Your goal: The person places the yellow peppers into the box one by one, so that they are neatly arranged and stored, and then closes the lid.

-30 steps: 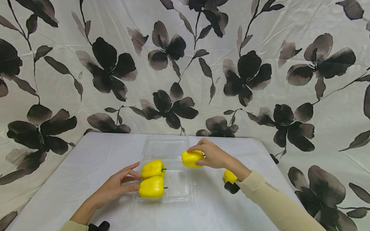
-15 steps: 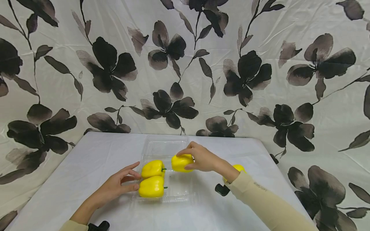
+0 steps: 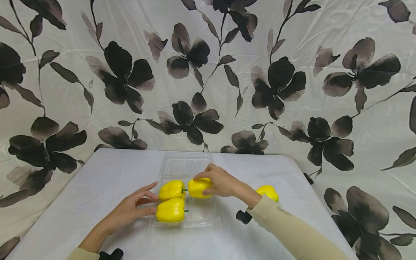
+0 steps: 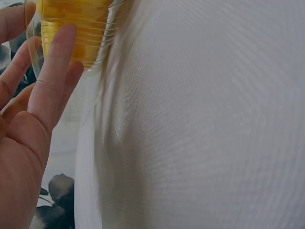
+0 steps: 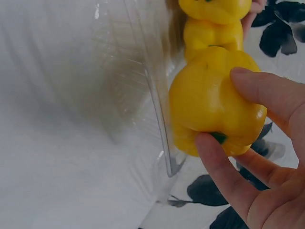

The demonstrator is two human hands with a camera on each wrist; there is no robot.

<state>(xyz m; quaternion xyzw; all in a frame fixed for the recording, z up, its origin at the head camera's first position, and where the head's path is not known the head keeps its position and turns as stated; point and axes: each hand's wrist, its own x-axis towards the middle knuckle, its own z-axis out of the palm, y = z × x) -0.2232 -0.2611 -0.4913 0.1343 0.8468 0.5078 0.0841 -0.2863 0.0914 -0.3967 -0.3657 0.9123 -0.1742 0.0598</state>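
My right hand grips a yellow bell pepper over the far right part of a clear plastic container. In the right wrist view, the thumb and fingers spread around this pepper, whose green stem shows by a fingertip. Two more yellow peppers lie in the container's left half, a far one and a near one, stems facing right. Along the container's left side rests my left hand, its fingers extended. The left wrist view has those fingertips against the clear wall.
Another yellow bell pepper lies on the white tablecloth to the right, partly behind the right forearm. The container's raised clear lid extends toward the back. Behind the table hangs a floral cloth.
My right hand has carried its pepper leftward and down, from the container's right edge to beside the far pepper. The left hand has stayed in place.
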